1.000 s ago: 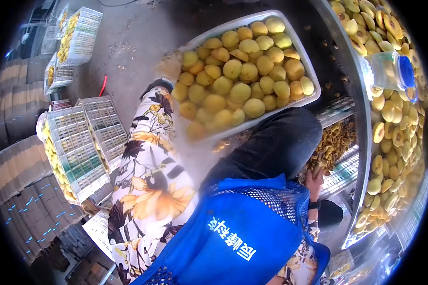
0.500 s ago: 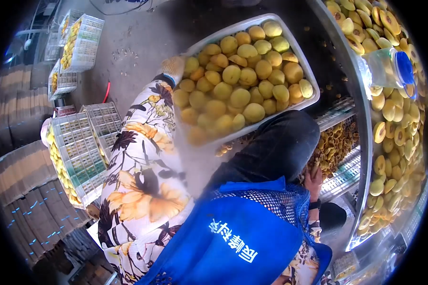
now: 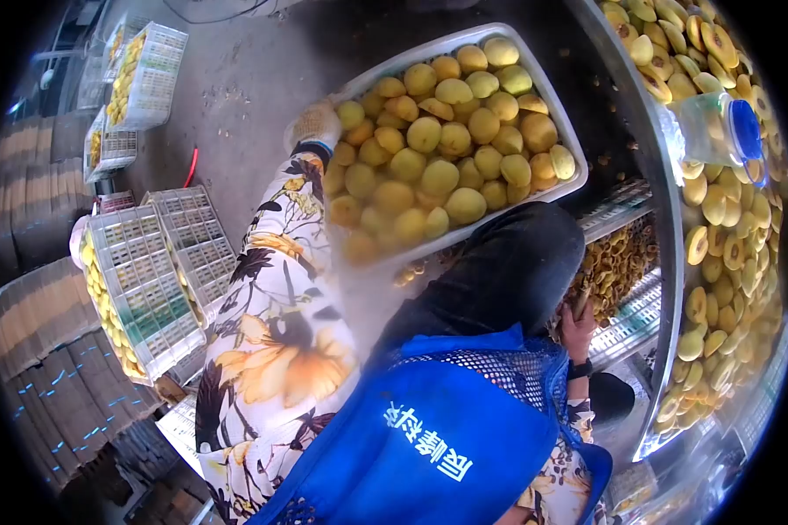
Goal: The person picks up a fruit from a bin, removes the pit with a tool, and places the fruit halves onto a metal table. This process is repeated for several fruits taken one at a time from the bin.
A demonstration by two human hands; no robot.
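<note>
A white plastic tray full of yellow peaches sits in front of me, to the left of my bent knee. My left hand, in a pale knitted glove, is closed at the tray's left rim; its fingertips are partly hidden. Low on the right, my right hand is bare and closed around a small, narrow brownish thing whose kind I cannot make out. Beside it is a crate holding brown pits or scraps.
A metal-edged table on the right bears halved peaches and a clear jug with a blue lid. Crates of fruit and flattened cardboard stacks stand at left. A red strip lies on the floor.
My left hand and forearm have shifted slightly, the hand a little to the left along the tray's edge. The tray and my right hand stay almost in place.
</note>
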